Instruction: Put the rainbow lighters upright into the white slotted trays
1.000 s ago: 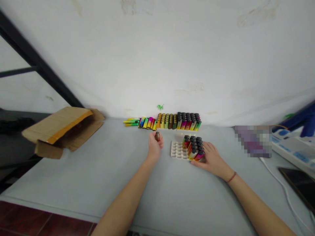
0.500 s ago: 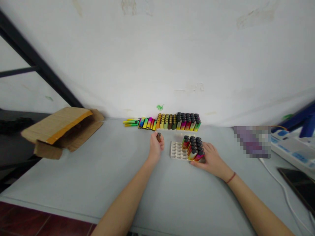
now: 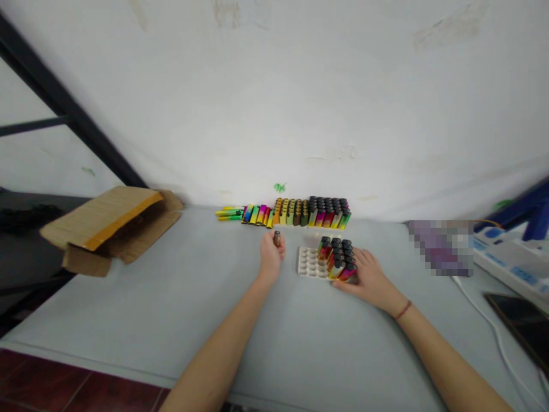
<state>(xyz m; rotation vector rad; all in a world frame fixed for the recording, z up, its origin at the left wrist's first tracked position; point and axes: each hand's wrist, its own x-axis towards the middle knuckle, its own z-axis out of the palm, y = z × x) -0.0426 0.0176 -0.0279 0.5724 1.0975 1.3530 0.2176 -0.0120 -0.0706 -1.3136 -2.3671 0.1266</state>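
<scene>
My left hand (image 3: 271,257) is closed around a lighter (image 3: 277,237), of which only the dark top end shows above the fingers. To its right lies a white tray (image 3: 307,263) with round holes. Several colourful lighters (image 3: 337,257) with black tops stand upright in its right part, while holes at its left hold nothing. My right hand (image 3: 366,277) grips the tray's right end, with the thumb along the front edge and the fingers behind the lighters, partly hidden by them.
Behind, by the wall, stand rows of black-topped lighters (image 3: 328,213) and brass-coloured-topped lighters (image 3: 291,212). More lighters (image 3: 257,215) lie to their left. A cardboard box (image 3: 107,223) sits at the left. At the right are a power strip (image 3: 510,266), a phone (image 3: 518,320) and a white cable (image 3: 493,332).
Almost nothing differs. The view has shifted very slightly, and both hands keep their holds in the same places.
</scene>
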